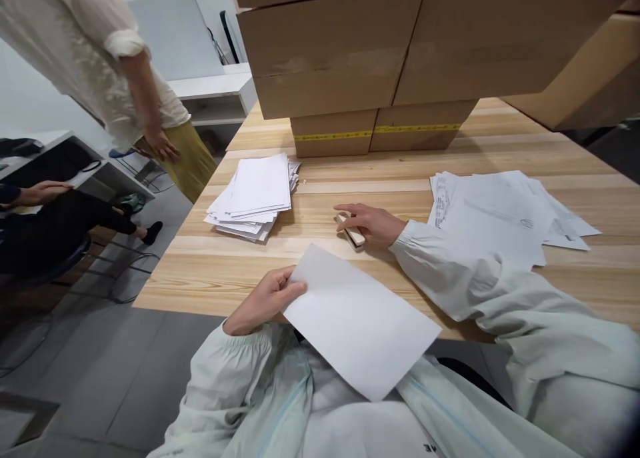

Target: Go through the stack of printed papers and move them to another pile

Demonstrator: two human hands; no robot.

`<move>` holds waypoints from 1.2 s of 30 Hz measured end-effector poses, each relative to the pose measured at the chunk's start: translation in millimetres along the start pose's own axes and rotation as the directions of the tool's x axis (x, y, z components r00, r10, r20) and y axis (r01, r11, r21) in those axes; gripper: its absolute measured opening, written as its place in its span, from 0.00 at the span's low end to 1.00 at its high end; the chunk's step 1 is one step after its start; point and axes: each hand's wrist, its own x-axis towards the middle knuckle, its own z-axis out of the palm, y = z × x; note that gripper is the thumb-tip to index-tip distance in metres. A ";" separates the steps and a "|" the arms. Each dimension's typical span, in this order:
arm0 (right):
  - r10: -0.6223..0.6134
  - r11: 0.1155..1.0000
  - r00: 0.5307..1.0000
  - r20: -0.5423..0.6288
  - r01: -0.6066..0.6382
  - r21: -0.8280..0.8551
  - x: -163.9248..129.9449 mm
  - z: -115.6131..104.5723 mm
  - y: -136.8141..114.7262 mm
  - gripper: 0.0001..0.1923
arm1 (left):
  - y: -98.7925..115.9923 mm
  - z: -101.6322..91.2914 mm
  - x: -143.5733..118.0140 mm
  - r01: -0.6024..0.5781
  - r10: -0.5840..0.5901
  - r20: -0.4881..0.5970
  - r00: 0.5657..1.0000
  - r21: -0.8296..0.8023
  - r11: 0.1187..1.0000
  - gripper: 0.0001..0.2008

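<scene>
My left hand (269, 299) pinches the upper left edge of a white sheet of paper (360, 321), thumb on top. The sheet is tilted in front of my body, past the table's front edge, and its visible face is blank. Beyond it, my right hand (373, 223) is on a small pale stapler (356, 237) that lies on the wooden table. The index finger stretches over its far end and the thumb is along it. Part of the stapler is hidden under the fingers.
A stack of papers (263, 188) lies on the left of the table (200, 271). Loose printed sheets (500, 211) are spread at the right. Cardboard boxes (330, 58) stand piled at the back. One person (145, 91) stands at the left; another (45, 225) sits behind.
</scene>
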 end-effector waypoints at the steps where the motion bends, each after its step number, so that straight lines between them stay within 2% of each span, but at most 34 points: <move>1: 0.007 0.998 1.000 -0.006 -0.007 -0.057 3.8 5.5 -2.6 0.19 | 0.2 1.6 5.1 0.005 -0.005 0.015 1.000 0.012 1.000 0.19; 4: 0.076 0.988 0.996 -0.054 -0.083 -0.134 7.9 8.6 -9.7 0.18 | 4.4 2.6 19.0 0.008 -0.013 0.061 0.998 0.074 0.997 0.19; 6: 0.128 0.984 0.981 -0.148 -0.145 -0.108 2.1 -0.8 -16.0 0.18 | 10.5 1.4 26.5 -0.018 0.006 0.091 0.996 0.142 0.990 0.19; 8: 0.205 0.978 0.930 -0.305 -0.208 0.023 -13.4 -14.5 -26.6 0.20 | 19.2 1.3 33.8 -0.060 0.032 0.127 0.991 0.225 0.973 0.19; 9: 0.264 0.963 0.901 -0.344 -0.226 0.147 -24.2 -20.5 -33.9 0.21 | 24.0 2.3 37.9 -0.083 0.044 0.147 0.988 0.267 0.960 0.18; 10: 0.329 0.925 0.888 -0.321 -0.235 0.299 -36.3 -24.5 -42.0 0.23 | 28.9 4.1 42.4 -0.104 0.052 0.170 0.984 0.308 0.946 0.17; 12: 0.402 0.767 0.909 -0.108 -0.270 0.582 -60.8 -23.7 -58.6 0.27 | 37.0 9.7 53.2 -0.141 0.052 0.233 0.971 0.383 0.913 0.15; 14: 0.416 0.583 0.906 0.082 -0.335 0.740 -81.2 -11.0 -71.2 0.27 | 39.9 16.5 65.0 -0.164 0.049 0.274 0.960 0.414 0.895 0.14; 16: 0.507 0.451 0.854 0.118 -0.380 0.808 -95.4 8.1 -76.5 0.24 | 35.8 23.0 74.6 -0.150 0.073 0.220 0.973 0.362 0.920 0.11; 18: 0.649 0.340 0.756 0.092 -0.396 0.853 -104.9 25.5 -75.3 0.25 | 25.6 28.5 79.1 -0.102 0.093 0.050 0.994 0.207 0.973 0.11; 20: 0.745 0.252 0.663 0.074 -0.383 0.889 -111.5 36.2 -71.1 0.26 | 12.8 33.5 78.2 -0.064 0.065 -0.119 0.991 0.014 0.998 0.18; 21: 0.773 0.221 0.631 0.063 -0.362 0.905 -114.0 39.0 -69.1 0.27 | 6.8 36.0 76.3 -0.056 0.045 -0.169 0.985 -0.063 0.996 0.20; 23: 0.802 0.189 0.596 0.040 -0.317 0.929 -117.5 40.7 -66.6 0.28 | -2.8 41.0 72.3 -0.059 0.026 -0.210 0.977 -0.150 0.987 0.21; 25: 0.812 0.180 0.583 0.031 -0.301 0.936 -119.0 39.9 -66.1 0.28 | -8.2 45.2 70.5 -0.059 0.025 -0.208 0.978 -0.158 0.986 0.19; 31: 0.815 0.157 0.577 0.057 -0.315 0.936 -118.9 34.1 -66.0 0.29 | -6.5 50.4 79.6 -0.014 -0.004 -0.170 0.985 -0.102 0.995 0.10; 36: 0.811 0.140 0.580 0.080 -0.325 0.935 -120.9 31.1 -64.5 0.28 | -2.7 51.8 85.1 0.024 -0.047 -0.161 0.986 -0.138 0.990 0.09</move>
